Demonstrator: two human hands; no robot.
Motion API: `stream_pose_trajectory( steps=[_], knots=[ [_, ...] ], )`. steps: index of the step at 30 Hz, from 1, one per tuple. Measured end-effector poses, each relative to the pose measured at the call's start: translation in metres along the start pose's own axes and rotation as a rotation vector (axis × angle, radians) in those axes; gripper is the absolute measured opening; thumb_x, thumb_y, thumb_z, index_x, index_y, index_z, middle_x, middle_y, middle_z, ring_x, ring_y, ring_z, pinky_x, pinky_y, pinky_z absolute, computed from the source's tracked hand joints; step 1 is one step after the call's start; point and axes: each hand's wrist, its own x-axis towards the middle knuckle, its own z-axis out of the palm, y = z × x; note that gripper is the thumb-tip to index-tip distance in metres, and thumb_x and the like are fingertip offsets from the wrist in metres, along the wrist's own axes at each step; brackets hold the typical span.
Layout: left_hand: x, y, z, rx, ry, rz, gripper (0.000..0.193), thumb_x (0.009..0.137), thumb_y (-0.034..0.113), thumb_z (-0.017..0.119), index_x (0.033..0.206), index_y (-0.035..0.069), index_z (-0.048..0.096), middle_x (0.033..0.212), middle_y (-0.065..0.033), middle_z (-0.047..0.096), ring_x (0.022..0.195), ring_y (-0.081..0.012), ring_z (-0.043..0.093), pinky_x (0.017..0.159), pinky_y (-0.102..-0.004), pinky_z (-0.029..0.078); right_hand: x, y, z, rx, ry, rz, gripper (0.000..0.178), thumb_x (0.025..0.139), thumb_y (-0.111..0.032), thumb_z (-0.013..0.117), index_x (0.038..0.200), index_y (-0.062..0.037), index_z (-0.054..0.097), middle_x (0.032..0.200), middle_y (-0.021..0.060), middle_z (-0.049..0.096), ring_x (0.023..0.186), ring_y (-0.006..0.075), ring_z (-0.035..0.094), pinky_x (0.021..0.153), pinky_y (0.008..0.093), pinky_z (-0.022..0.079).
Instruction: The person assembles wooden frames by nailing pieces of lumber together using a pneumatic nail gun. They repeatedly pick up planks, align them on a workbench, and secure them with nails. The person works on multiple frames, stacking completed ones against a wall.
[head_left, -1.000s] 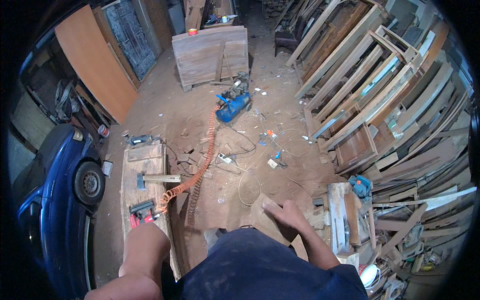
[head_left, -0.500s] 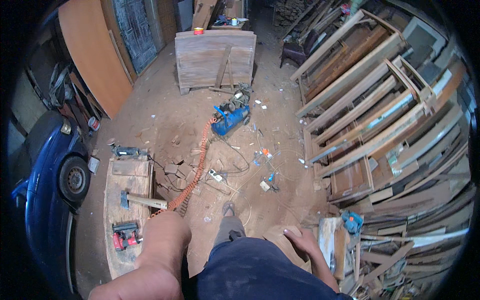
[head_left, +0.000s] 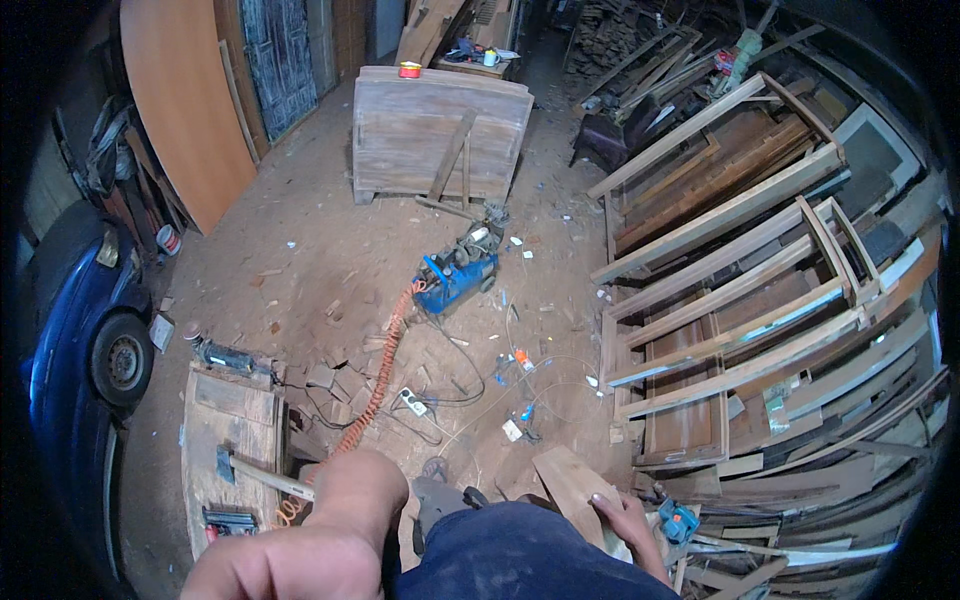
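My right hand (head_left: 624, 522) grips a flat, light-brown wooden board (head_left: 566, 482) by its edge, its thumb lying on top, at my right side. My left arm is bent, and my left hand (head_left: 285, 568) is raised close to the view at the lower edge, its fingers mostly cut off. Beside it is a wooden workbench (head_left: 232, 410) bearing a hatchet (head_left: 262, 476) with a pale handle, a red and black nail gun (head_left: 229, 524), partly hidden, and a dark power tool (head_left: 232, 358).
An orange coiled hose (head_left: 378, 380) runs to a blue air compressor (head_left: 458, 280). A power strip (head_left: 412, 402), cables and wood scraps litter the floor. Wooden frames (head_left: 730, 310) lean at right, with a teal power tool (head_left: 678, 522) nearer. A blue car (head_left: 85, 350) stands left.
The view has shifted, showing more of the far floor. My right hand has lifted the board, which now shows more. My left hand has come up nearer the view.
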Motion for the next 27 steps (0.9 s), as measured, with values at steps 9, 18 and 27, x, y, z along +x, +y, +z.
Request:
stream_pose_trajectory(
  steps=[9, 18, 27],
  knots=[
    [-0.092, 0.006, -0.004, 0.556, -0.024, -0.951, 0.023, 0.105, 0.035, 0.05, 0.098, 0.017, 0.063, 0.087, -0.0035, 0.056, 0.081, -0.0176, 0.056, 0.085, -0.0336, 0.046, 0.097, -0.008, -0.061, -0.002, 0.043, -0.01, 0.052, 0.086, -0.045, 0.083, 0.11, 0.0015, 0.078, 0.094, 0.0113, 0.078, 0.083, 0.0164, 0.071, 0.077, 0.0329, 0.055],
    [-0.332, -0.08, 0.033, 0.828, -0.003, -1.118, 0.031, 0.104, 0.031, 0.054, 0.083, 0.01, 0.061, 0.074, -0.0058, 0.058, 0.07, -0.0205, 0.056, 0.07, -0.0359, 0.049, 0.203, 0.024, -0.21, 0.174, 0.34, -0.223, 0.046, 0.091, -0.042, 0.078, 0.1, 0.0029, 0.079, 0.085, 0.0073, 0.076, 0.076, 0.0133, 0.067, 0.071, 0.0328, 0.054],
    [-0.597, -0.017, -0.013, 1.238, -0.929, -2.246, 0.04, 0.1, 0.034, 0.064, 0.085, -0.003, 0.065, 0.07, -0.0181, 0.063, 0.064, -0.0238, 0.059, 0.06, -0.0404, 0.046, 0.279, 0.054, -0.374, 0.656, 0.811, -0.526, 0.034, 0.097, -0.031, 0.072, 0.089, 0.0017, 0.076, 0.081, -0.0006, 0.069, 0.073, 0.0094, 0.059, 0.068, 0.0313, 0.048]
  ],
)
